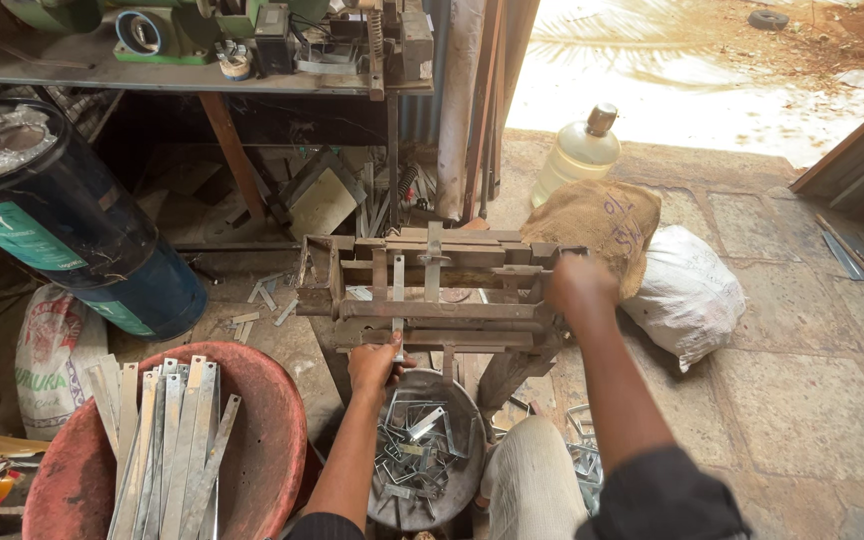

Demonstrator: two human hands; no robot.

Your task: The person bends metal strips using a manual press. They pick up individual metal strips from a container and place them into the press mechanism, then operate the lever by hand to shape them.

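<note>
Seated low on the stone floor (802, 400), facing a rusty iron bending frame (432, 300) that stands directly ahead, between the two outstretched arms. Left hand (377, 365) closed around the lower end of a thin metal strip (398, 300) standing upright in the frame, fingers wrapped at the strip's foot just under the frame's lower bar. Right hand (577, 285) clamped over the frame's right end, seemingly on a lever there, though the lever itself mostly hidden beneath the fist. Hands well apart, one at each side of the frame, left lower and nearer the body, right higher and farther out.

Directly below the left hand, a dark round pan (427, 450) holding a tangle of bent metal clips (407, 445). More bent clips on the floor (582, 460) beside the right knee. To the left, a red plastic tub (262, 440) with a bundle of long flat metal strips (167, 440) leaning in it. Farther left, a blue-black drum (72, 230) lying tilted, and a printed white sack (52, 350) under it. Behind the frame's right end, a burlap sack (602, 225), a white sack (687, 290) just beside it, and a pale plastic jug (577, 155) standing upright beyond.
</note>
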